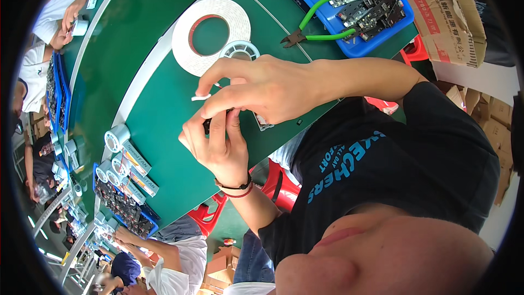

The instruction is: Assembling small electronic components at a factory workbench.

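My left hand (218, 145), with a dark band and a red cord at the wrist, has its fingers curled round a small dark part (207, 125). Most of that part is hidden by the fingers. My right hand (267, 87) reaches over from the right, its fingertips meeting those of my left hand. A small white strip (201, 98) shows at its bent fingers, with a bit of red wire close by. Just behind the right hand lies a pale round ring-shaped housing (240, 50), partly covered. A small board-like piece (263, 122) shows below the right hand.
A roll of white tape (188, 35) lies on the green table (169, 169). Green-handled cutters (305, 33) rest against a blue tray (360, 49) of black parts. White boxes (139, 158) and pale round housings (115, 136) stand left. Other people work along the left.
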